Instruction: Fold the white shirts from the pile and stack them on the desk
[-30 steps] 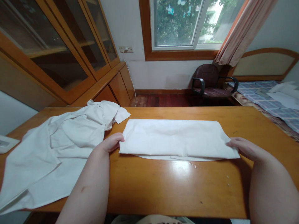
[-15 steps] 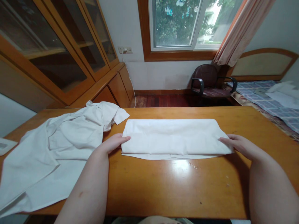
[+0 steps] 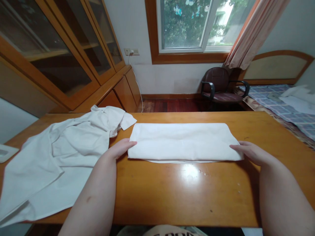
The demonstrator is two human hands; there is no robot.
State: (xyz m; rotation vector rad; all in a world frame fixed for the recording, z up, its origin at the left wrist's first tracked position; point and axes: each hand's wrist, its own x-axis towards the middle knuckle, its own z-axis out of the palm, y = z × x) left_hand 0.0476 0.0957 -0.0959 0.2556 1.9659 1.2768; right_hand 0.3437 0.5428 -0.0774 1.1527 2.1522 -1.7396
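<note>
A white cloth folded into a long rectangle [image 3: 183,141] lies on the wooden table [image 3: 172,193] in front of me. My left hand [image 3: 119,148] rests at its left end, fingers stretched flat against the near corner. My right hand [image 3: 251,152] lies at the right end, fingers extended onto the cloth's edge. Both hands touch the cloth without lifting it.
A crumpled white garment [image 3: 59,157] spreads over the table's left side. A white object [image 3: 6,152] pokes in at the far left edge. Beyond the table stand a glass-door cabinet [image 3: 61,55], a dark armchair [image 3: 220,87] and a bed [image 3: 285,105].
The folded cloth has been pushed slightly away from me and its near edge tidied, with less of the lower layer showing. Both hands moved forward with it.
</note>
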